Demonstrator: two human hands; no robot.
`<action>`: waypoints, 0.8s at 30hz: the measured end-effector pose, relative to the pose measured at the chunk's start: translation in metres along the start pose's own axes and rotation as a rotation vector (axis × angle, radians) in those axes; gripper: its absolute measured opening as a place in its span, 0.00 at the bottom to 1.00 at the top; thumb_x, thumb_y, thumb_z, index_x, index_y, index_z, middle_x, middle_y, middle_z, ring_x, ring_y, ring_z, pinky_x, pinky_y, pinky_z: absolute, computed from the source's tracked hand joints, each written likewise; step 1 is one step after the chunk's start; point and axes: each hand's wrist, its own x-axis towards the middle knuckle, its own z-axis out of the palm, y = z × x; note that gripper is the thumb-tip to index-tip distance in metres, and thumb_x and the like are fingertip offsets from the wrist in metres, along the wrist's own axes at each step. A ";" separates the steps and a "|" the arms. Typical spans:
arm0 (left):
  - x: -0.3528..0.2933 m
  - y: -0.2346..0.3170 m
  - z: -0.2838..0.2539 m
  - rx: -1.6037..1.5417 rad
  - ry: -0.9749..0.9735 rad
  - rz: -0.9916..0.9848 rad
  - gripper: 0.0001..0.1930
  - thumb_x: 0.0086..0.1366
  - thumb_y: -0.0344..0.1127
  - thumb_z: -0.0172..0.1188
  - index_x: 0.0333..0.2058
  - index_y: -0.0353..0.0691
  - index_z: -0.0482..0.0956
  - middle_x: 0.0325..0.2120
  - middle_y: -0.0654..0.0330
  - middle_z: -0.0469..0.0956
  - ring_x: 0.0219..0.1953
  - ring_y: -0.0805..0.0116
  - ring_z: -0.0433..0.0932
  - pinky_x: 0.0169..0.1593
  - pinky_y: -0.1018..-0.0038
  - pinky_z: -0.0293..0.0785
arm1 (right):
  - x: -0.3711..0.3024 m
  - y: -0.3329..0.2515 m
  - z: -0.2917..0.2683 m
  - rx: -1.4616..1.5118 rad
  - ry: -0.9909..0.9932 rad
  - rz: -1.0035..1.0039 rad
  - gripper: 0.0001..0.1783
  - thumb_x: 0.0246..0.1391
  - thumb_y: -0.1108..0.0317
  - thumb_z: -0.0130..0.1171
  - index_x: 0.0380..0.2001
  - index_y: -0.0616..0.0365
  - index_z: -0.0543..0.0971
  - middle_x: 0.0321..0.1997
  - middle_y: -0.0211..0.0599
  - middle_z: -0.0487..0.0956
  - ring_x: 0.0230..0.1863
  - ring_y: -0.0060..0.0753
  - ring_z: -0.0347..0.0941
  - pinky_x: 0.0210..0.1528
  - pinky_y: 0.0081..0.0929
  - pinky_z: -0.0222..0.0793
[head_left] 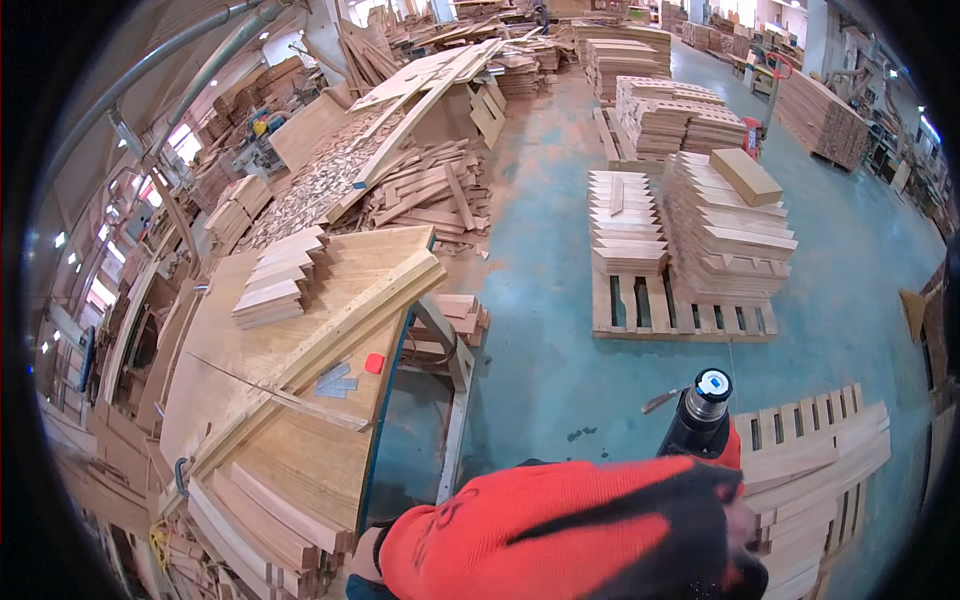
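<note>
My feed is bright, the light mostly soft and even. Windows at the upper left burn out to white, and a lamp glares near the right edge. The blue-green floor carries a pale sheen in the upper middle; shade gathers under the tabletop. The fisheye bows the overhead pipes, black fills my corners, and far detail at the top turns soft.
</note>
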 end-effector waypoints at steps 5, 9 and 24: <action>0.009 0.028 0.027 -0.321 0.469 -0.463 0.23 0.57 0.32 0.71 0.50 0.32 0.77 0.39 0.43 0.85 0.37 0.54 0.86 0.45 0.63 0.82 | 0.001 -0.011 0.014 0.130 -0.063 -0.124 0.39 0.36 0.74 0.70 0.57 0.63 0.73 0.51 0.40 0.81 0.52 0.35 0.78 0.58 0.34 0.72; -0.005 -0.031 0.018 -0.337 0.461 -0.119 0.32 0.53 0.31 0.75 0.57 0.34 0.74 0.46 0.43 0.82 0.48 0.59 0.82 0.54 0.67 0.76 | -0.001 -0.007 0.008 0.086 -0.046 -0.146 0.38 0.35 0.74 0.69 0.56 0.62 0.73 0.50 0.41 0.81 0.52 0.35 0.78 0.57 0.35 0.72; -0.009 -0.024 0.019 -0.151 0.549 0.172 0.27 0.54 0.33 0.76 0.52 0.29 0.79 0.45 0.53 0.83 0.43 0.67 0.82 0.48 0.72 0.77 | 0.004 -0.001 0.008 0.091 -0.101 -0.128 0.37 0.35 0.74 0.69 0.55 0.62 0.73 0.49 0.40 0.81 0.51 0.37 0.78 0.58 0.35 0.72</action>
